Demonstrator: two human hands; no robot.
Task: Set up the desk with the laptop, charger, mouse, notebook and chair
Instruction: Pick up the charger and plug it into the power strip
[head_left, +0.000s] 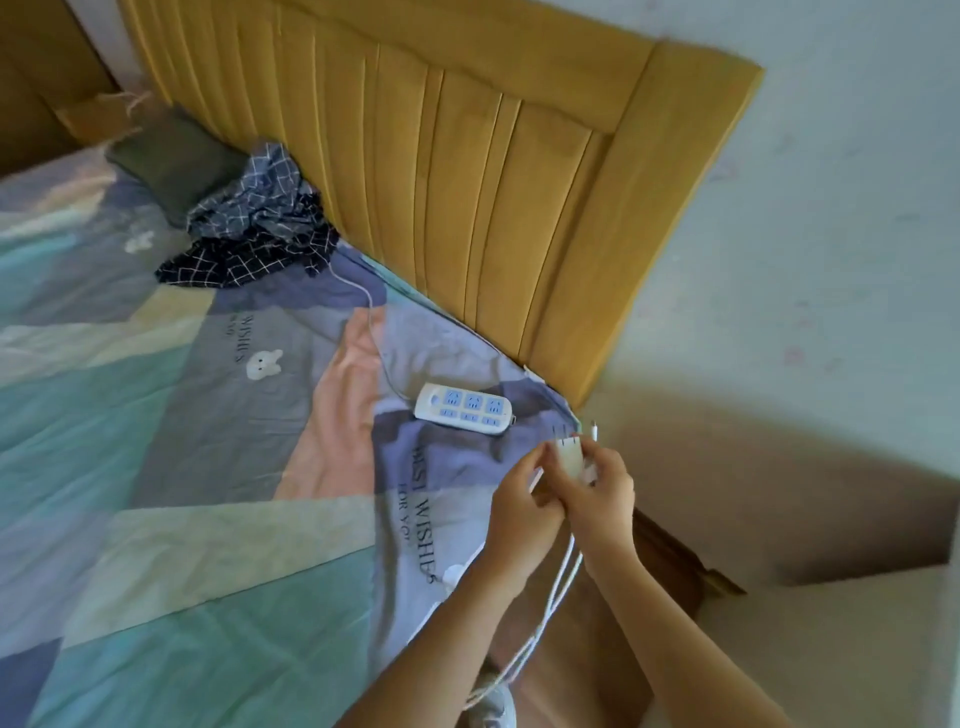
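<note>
A white charger (570, 453) with its prongs pointing up is held between both my hands over the corner of the bed. My left hand (522, 506) grips its lower left side, and my right hand (602, 491) holds its right side and the cable end. Its white cable (553, 597) hangs in loops down between my forearms. A white power strip (464, 408) with blue sockets lies on the bedsheet just beyond my hands, its thin cord running up the bed. Laptop, mouse, notebook and chair are not in view.
A patchwork bedsheet (182, 441) covers the bed on the left. A yellow padded headboard (467, 156) stands against the white wall (831, 208). Crumpled checked clothing (254, 228) and a dark green pillow (171, 161) lie near the headboard. Floor shows at the lower right.
</note>
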